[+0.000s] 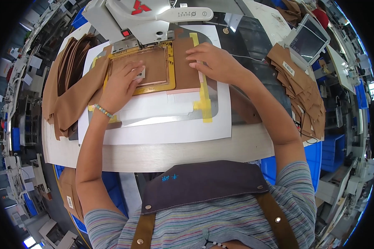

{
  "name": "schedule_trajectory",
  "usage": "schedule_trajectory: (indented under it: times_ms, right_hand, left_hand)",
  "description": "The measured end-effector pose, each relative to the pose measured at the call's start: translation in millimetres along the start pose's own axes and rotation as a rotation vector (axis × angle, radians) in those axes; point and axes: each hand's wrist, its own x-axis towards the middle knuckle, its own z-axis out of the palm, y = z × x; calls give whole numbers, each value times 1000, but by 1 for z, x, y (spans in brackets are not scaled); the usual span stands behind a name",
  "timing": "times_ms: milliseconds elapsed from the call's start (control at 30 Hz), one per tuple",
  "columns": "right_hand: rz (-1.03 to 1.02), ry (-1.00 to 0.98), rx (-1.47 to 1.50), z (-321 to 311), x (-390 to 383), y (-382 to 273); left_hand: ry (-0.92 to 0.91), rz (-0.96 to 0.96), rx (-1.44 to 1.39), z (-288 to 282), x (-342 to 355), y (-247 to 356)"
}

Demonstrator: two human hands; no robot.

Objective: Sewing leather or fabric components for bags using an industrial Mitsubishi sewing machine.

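1 shirt (212,213), L hand (120,85) over, R hand (214,63) by 1 yel. frame (171,70), both spread

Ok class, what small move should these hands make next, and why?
Probably lift the left hand clear of the yellow frame: it lies over the frame's left side, close to the white machine, while the right hand is by the brown piece.

Striped grey sleeves (296,178), dark apron (203,184), beaded bracelet (103,111).
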Motion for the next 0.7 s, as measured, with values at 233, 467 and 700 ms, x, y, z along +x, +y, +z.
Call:
schedule_trajectory:
  times_ms: [233, 467, 700]
  right_hand:
    - [-298, -7, 97, 31, 28, -36]
    - [-406, -55, -117, 40, 12, -56]
    - [-355, -135, -146, 39, 15, -63]
  left_hand:
    - [-16, 37, -66, 6, -9, -8]
    - [-101, 154, -79, 20, -7, -1]
    - [-171, 180, -40, 15, -4, -8]
